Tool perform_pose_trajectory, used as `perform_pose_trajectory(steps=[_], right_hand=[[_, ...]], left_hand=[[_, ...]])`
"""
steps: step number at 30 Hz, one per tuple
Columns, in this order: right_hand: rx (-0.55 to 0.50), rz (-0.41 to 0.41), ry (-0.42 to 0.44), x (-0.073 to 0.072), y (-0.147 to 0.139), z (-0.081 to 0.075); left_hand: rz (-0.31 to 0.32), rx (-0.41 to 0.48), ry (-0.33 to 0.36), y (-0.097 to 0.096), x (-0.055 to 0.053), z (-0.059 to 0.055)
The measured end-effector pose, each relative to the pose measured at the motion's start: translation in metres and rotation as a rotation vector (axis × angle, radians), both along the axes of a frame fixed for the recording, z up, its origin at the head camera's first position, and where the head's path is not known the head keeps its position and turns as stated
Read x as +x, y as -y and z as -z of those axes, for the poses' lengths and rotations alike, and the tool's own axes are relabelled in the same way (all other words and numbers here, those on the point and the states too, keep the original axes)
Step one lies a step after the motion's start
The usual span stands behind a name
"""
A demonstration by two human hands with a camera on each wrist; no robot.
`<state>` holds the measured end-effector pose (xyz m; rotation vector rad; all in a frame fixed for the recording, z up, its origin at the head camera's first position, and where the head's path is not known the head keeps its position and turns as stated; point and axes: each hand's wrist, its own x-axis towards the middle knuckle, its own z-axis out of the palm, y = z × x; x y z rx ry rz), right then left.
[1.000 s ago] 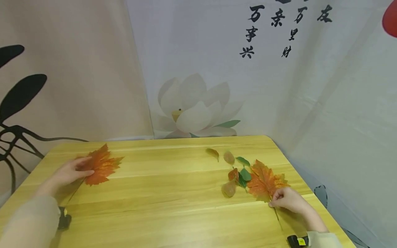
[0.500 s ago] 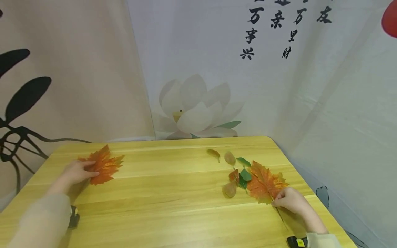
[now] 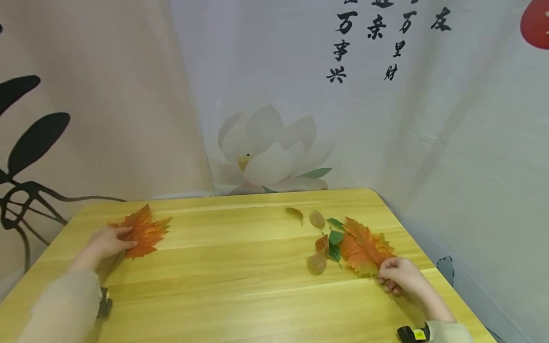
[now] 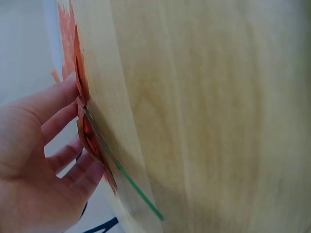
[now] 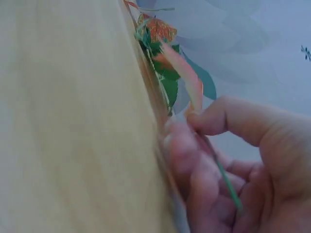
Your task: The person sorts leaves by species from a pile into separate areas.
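Observation:
On the left of the table, my left hand [image 3: 107, 243] rests on an orange artificial maple leaf [image 3: 147, 233], with fairly straight fingers at its base. The left wrist view shows this leaf's green stem [image 4: 141, 193] running out past the fingers along the tabletop. Toward the right edge, my right hand [image 3: 403, 276] pinches the stem of a second orange maple leaf [image 3: 362, 247] between thumb and fingers. That leaf tilts up from the table, and its green stem [image 5: 228, 187] crosses inside the curled fingers in the right wrist view.
Small loose leaves lie beside the right maple leaf: green ones [image 3: 336, 237], a red one [image 3: 322, 244] and several brownish ones [image 3: 317, 263]. The wooden table [image 3: 223, 286] ends at a printed cloth backdrop [image 3: 266, 85]. A black device sits at each wrist.
My right hand has turned at the stem, tilting its maple leaf up, and more curled fingers show. My left hand has slid slightly right onto its leaf. The small leaves stay put.

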<state>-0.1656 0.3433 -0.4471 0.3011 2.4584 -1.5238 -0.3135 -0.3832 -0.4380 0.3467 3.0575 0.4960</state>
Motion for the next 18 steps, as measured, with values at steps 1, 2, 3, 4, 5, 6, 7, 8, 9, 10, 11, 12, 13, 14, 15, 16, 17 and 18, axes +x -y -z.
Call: perform_pose_trajectory(steps=[1,2,3,4,5,6,7,8,9,10,11,12,13,14,15,16,17,18], right_hand=[[-0.029,-0.004,0.000,-0.001,-0.001,0.001],[-0.063,-0.007,0.000,-0.001,-0.003,0.002],[-0.104,-0.009,0.001,-0.002,-0.005,0.004],[-0.154,-0.020,0.004,-0.003,-0.008,0.005],[-0.208,-0.041,0.004,-0.004,-0.011,0.007],[-0.274,-0.067,0.005,-0.004,-0.014,0.009],[-0.339,-0.096,0.005,-0.005,-0.018,0.011],[-0.406,-0.134,0.005,-0.005,-0.021,0.013],[-0.480,-0.176,0.004,-0.006,-0.024,0.015],[-0.547,-0.220,0.007,-0.007,-0.026,0.017],[-0.597,-0.262,0.010,-0.007,-0.027,0.018],[-0.637,-0.294,0.018,-0.008,-0.027,0.019],[-0.669,-0.323,0.026,-0.009,-0.027,0.020],[-0.689,-0.347,0.031,-0.009,-0.027,0.021],[-0.700,-0.362,0.036,-0.010,-0.026,0.022],[-0.703,-0.372,0.039,-0.010,-0.025,0.022],[-0.703,-0.381,0.041,-0.011,-0.024,0.022],[-0.706,-0.386,0.041,-0.012,-0.024,0.022]], left_hand=[[0.001,0.001,0.002,0.000,-0.001,0.000],[0.003,0.002,0.002,0.001,-0.001,0.001],[0.002,0.004,0.005,0.001,-0.002,0.001],[0.001,0.008,0.010,0.001,-0.002,0.001],[0.002,0.011,0.014,0.001,-0.001,0.002],[0.001,0.012,0.016,0.001,-0.001,0.002],[0.003,0.014,0.021,0.002,-0.002,0.002],[0.004,0.011,0.022,0.002,-0.002,0.002],[0.005,0.009,0.026,0.001,-0.001,0.002],[0.007,0.008,0.025,0.002,-0.001,0.003],[0.010,0.006,0.022,0.002,-0.001,0.003],[0.009,0.006,0.024,0.002,-0.001,0.003],[0.009,0.005,0.025,0.002,-0.001,0.003],[0.008,0.004,0.025,0.002,0.000,0.002],[0.008,0.007,0.022,0.001,0.000,0.002],[0.009,0.010,0.021,0.001,0.000,0.002],[0.010,0.012,0.021,0.001,0.000,0.001],[0.009,0.011,0.019,0.000,0.000,0.001]])
